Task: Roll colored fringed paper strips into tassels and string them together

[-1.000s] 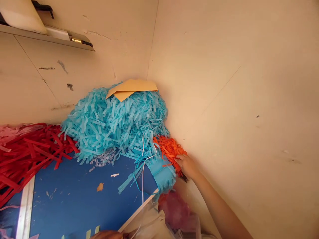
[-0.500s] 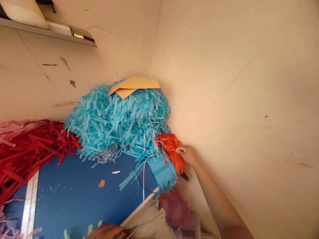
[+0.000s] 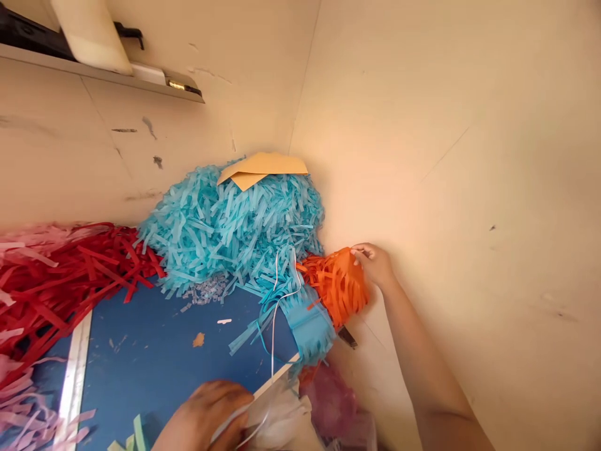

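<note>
My right hand (image 3: 375, 263) pinches the upper edge of a fringed orange tissue-paper piece (image 3: 345, 285) beside the wall. Fringed blue tissue paper (image 3: 310, 322) hangs over the table corner just left of it, below a big heap of light-blue paper strips (image 3: 235, 219). A thin white cord (image 3: 273, 338) runs from that heap across the blue tabletop (image 3: 164, 351) and down toward my left hand (image 3: 206, 413). That hand is curled at the table's near edge, with a stretch of the cord across its fingers; its fingertips are partly hidden and blurred.
Red paper strips (image 3: 70, 282) and lilac ones (image 3: 32, 407) cover the left side. A folded yellow-orange sheet (image 3: 267, 164) tops the blue heap. Plastic bags (image 3: 328, 401) hang below the table corner. Walls close in behind and right; a shelf (image 3: 154, 88) juts out upper left.
My right hand has risen slightly, lifting and spreading the orange fringed paper. My left hand has come up further into view at the bottom. The view has shifted a little.
</note>
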{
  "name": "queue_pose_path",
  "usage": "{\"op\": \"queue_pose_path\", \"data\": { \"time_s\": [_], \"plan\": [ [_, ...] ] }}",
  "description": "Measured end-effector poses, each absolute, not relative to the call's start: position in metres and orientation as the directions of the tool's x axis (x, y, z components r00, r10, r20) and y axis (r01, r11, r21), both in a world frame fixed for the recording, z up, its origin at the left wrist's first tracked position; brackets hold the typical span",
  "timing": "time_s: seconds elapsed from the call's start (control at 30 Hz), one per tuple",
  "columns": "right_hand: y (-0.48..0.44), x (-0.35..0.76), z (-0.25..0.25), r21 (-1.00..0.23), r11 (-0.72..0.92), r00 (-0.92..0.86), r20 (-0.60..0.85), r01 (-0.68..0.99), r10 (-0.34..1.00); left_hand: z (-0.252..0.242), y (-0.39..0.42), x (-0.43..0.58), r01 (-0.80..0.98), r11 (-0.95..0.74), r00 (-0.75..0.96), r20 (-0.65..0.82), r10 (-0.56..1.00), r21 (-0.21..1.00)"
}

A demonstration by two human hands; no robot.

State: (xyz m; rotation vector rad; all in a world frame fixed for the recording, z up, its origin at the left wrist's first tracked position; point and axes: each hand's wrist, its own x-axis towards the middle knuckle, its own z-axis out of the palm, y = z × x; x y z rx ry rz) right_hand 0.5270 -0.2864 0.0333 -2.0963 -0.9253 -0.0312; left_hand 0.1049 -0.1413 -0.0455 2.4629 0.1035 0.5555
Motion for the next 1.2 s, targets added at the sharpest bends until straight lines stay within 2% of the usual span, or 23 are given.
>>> {"op": "queue_pose_path", "data": {
  "time_s": [0.1, 0.23, 0.3, 0.43, 0.53, 0.6, 0.7, 0.73, 0.77, 0.83, 0.9, 0.97, 1.03, 1.13, 1.2],
  "plan": [
    [-0.263, 0.507, 0.084, -0.644, -0.297, 0.615, 0.346, 0.705, 0.709, -0.023, -0.125, 0.125, -0.053, -0.840, 0.821, 0.502, 0.271, 0.540],
    [-0.220, 0.446, 0.122, -0.537, 0.041, 0.146, 0.301, 0.842, 0.942, 0.024, -0.102, 0.163, 0.026, -0.833, 0.588, 0.666, 0.460, 0.552],
    [-0.200, 0.413, 0.123, -0.508, 0.199, -0.057, 0.281, 0.838, 0.958, 0.043, -0.092, 0.174, 0.051, -0.835, 0.523, 0.698, 0.489, 0.547],
    [-0.169, 0.370, 0.108, -0.480, 0.361, -0.250, 0.282, 0.799, 0.926, 0.050, -0.079, 0.172, 0.019, -0.866, 0.628, 0.668, 0.400, 0.500],
    [-0.153, 0.346, 0.095, -0.472, 0.388, -0.290, 0.269, 0.791, 0.918, 0.033, -0.072, 0.155, 0.096, -0.829, 0.639, 0.604, 0.476, 0.551],
    [-0.150, 0.322, 0.085, -0.462, 0.373, -0.256, 0.297, 0.805, 0.920, 0.017, -0.066, 0.136, 0.149, -0.813, 0.635, 0.576, 0.515, 0.563],
    [-0.158, 0.265, 0.057, -0.456, 0.289, -0.040, 0.481, 0.842, 0.876, -0.006, -0.053, 0.087, 0.240, -0.829, 0.585, 0.606, 0.539, 0.505],
    [-0.162, 0.241, 0.043, -0.474, 0.292, 0.007, 0.533, 0.830, 0.846, -0.012, -0.049, 0.065, 0.289, -0.830, 0.541, 0.634, 0.553, 0.477],
    [-0.165, 0.216, 0.028, -0.507, 0.357, -0.025, 0.549, 0.784, 0.835, -0.016, -0.044, 0.042, 0.366, -0.810, 0.489, 0.646, 0.586, 0.458],
    [-0.167, 0.169, -0.001, -0.589, 0.476, -0.178, 0.492, 0.653, 0.852, -0.017, -0.039, -0.003, 0.514, -0.772, 0.393, 0.698, 0.599, 0.374],
    [-0.164, 0.130, -0.021, -0.682, 0.419, -0.207, 0.373, 0.600, 0.904, -0.004, -0.044, -0.038, 0.622, -0.748, 0.346, 0.776, 0.527, 0.231],
    [-0.157, 0.101, -0.029, -0.751, 0.359, -0.231, 0.276, 0.554, 0.933, 0.014, -0.059, -0.057, 0.673, -0.736, 0.402, 0.798, 0.450, 0.076],
    [-0.150, 0.083, -0.032, -0.797, 0.331, -0.272, 0.217, 0.505, 0.938, 0.028, -0.075, -0.061, 0.719, -0.693, 0.473, 0.766, 0.435, -0.051],
    [-0.146, 0.070, -0.034, -0.853, 0.274, -0.270, 0.164, 0.445, 0.949, 0.031, -0.088, -0.060, 0.782, -0.615, 0.484, 0.720, 0.497, -0.101],
    [-0.151, 0.068, -0.035, -0.869, 0.256, -0.119, 0.227, 0.424, 0.967, 0.028, -0.088, -0.062, 0.807, -0.586, 0.449, 0.720, 0.529, -0.073]
  ]
}}
